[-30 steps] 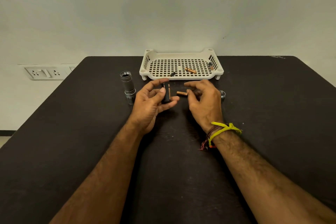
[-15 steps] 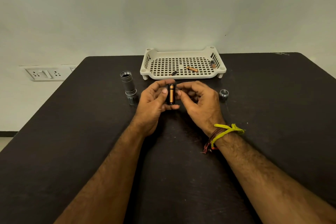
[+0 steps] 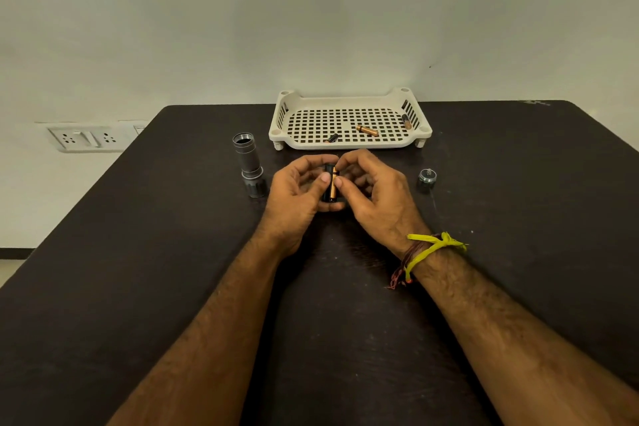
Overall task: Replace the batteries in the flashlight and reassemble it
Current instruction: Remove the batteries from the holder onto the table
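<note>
step: seating a battery (image 3: 332, 183) in the black holder (image 3: 326, 185); press it flat along its slot, ends matched to the contacts | left hand (image 3: 300, 188): curled round holder, above table (image 3: 138, 252) | right hand (image 3: 370, 188): fingertips pinching battery | flashlight body (image 3: 249, 164): upright, left of hands

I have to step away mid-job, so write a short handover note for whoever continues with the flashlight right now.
Left hand grips the black battery holder upright. Right hand pinches a copper battery against it, seating it.
Flashlight body stands open-ended on the table, left of the hands; end cap lies to the right.
Three batteries remain in the white tray.
Left: finish loading the holder, slide it into the body, screw on the cap.
</note>
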